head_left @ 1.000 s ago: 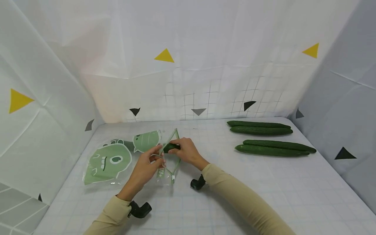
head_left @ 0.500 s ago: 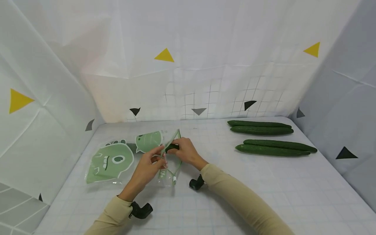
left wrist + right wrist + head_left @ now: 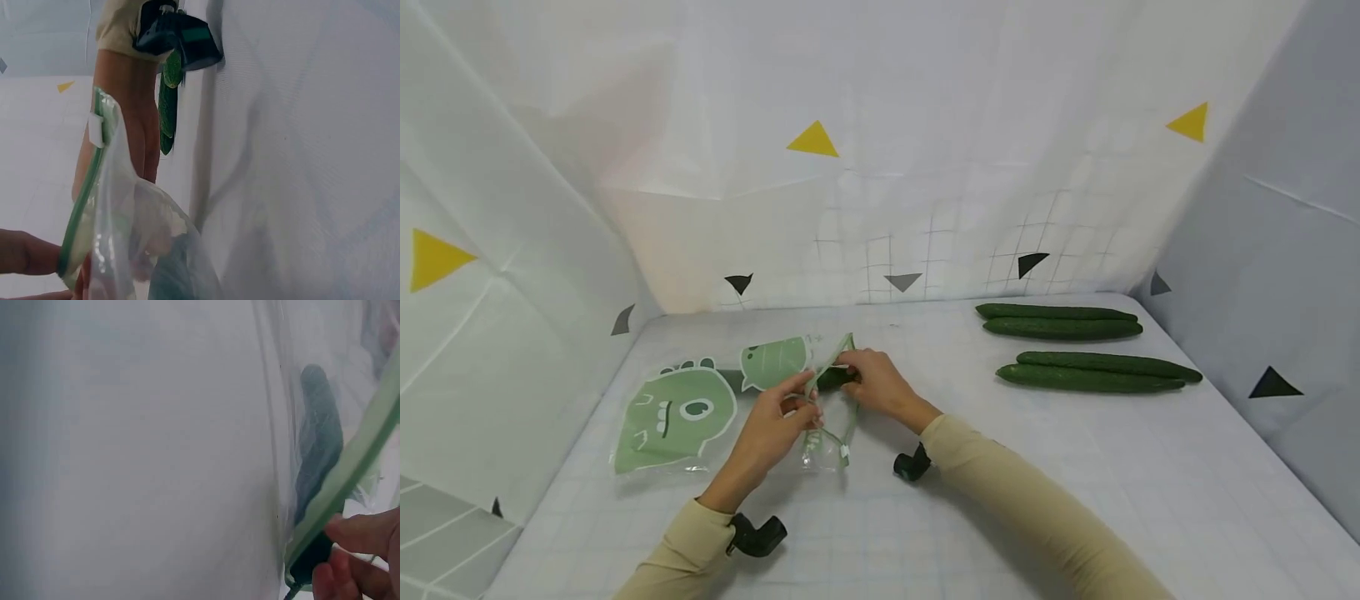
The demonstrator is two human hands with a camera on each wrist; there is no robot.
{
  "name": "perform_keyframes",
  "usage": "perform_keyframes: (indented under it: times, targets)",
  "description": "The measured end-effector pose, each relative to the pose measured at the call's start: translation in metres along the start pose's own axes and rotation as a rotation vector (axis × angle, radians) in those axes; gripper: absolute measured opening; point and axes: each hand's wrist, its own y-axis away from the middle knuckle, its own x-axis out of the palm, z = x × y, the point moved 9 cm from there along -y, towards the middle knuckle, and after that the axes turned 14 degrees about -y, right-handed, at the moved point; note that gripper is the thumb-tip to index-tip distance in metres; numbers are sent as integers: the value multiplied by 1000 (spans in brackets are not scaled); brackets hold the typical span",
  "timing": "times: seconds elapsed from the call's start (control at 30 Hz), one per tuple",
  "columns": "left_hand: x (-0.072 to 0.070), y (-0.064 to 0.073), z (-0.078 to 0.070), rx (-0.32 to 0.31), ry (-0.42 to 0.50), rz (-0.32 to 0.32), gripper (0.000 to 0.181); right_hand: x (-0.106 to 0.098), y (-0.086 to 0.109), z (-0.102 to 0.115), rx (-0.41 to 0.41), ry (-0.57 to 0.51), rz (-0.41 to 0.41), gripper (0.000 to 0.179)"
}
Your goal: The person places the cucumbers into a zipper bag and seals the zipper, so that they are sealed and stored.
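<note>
A clear zip bag with green cartoon dinosaur prints lies on its side, its green-edged mouth held apart toward the right. My left hand pinches the near layer of that mouth. Most of a dark green cucumber lies inside the bag, blurred by the plastic. At the opening my right hand grips the cucumber's end between thumb and fingers, right beside the green rim. A white zip slider sits at the rim's near corner. Part of the cucumber is hidden behind the prints and my left fingers.
Two pairs of cucumbers lie at the back right, a far pair and a nearer pair. Black wrist devices jut from both sleeves close over the white table. White sheet walls stand behind and beside it.
The head view has shifted slightly. My right hand has moved a little to the right relative to the bag, its fingers slightly farther apart on the cucumber's end. My left hand keeps its place.
</note>
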Motion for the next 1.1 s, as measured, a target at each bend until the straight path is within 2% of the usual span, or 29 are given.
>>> perform_keyframes:
  times: [0.13, 0.23, 0.4, 0.77, 0.97, 1.1]
  targets:
    - [0, -1, 1, -4, -3, -5, 57, -13, 10, -2, 24, 19, -64, 18]
    - [0, -1, 2, -10, -7, -4, 57, -13, 14, -6, 74, 33, -46, 13]
    - [-1, -1, 2, -4, -15, -13, 58, -2, 14, -11, 129, 71, 56, 22]
    - [0, 0, 0, -6, -74, -10, 57, 6, 16, -18, 164, 158, 133, 48]
    - [1, -1, 2, -7, -88, -3, 58, 5, 17, -19, 157, 239, 140, 53]
    - [2, -1, 2, -5, -85, 2, 58, -2, 19, -22, 168, 185, 93, 41]
